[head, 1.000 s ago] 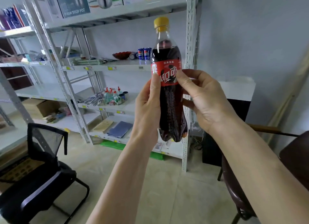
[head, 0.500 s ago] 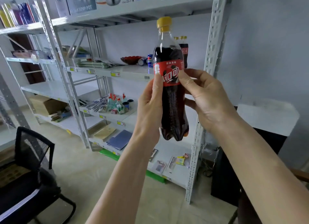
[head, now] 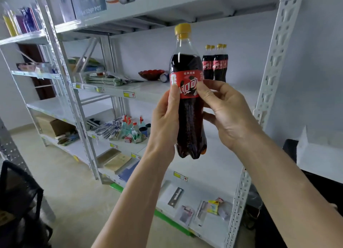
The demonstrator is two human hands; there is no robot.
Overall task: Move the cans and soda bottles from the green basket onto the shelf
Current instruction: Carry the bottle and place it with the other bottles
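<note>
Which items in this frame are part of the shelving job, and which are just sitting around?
Part of the job:
- cola bottle, upright, held by left hand and right hand
- cola bottles already on the shelf
- can lying there

Just lying about:
- red bowl
- spray bottles
- cardboard box
- black chair

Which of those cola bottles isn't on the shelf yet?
The big near bottle, held upright in the air by the left hand and right hand. The other bottles stand together on the shelf behind it.
</note>
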